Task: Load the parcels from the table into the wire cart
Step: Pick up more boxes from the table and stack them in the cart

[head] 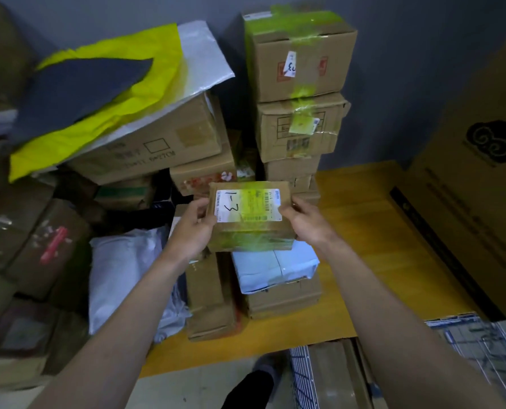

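Nearest me, bottom right, sits one wire cart [464, 346]. My left hand [191, 228] and right hand [305, 222] pinch one small box [250, 215] by its side edges, fingers curled, above the yellow table [364, 231]. If I swing carelessly, I might clip the stack of three boxes [299, 90] behind, toppling it.

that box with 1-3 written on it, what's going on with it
A person holds the small cardboard box up with both hands, left hand on one end and right hand on the other, its label facing up. It is above the wooden table, which is piled with other parcels. The wire cart sits at lower right; the box is not in it yet.
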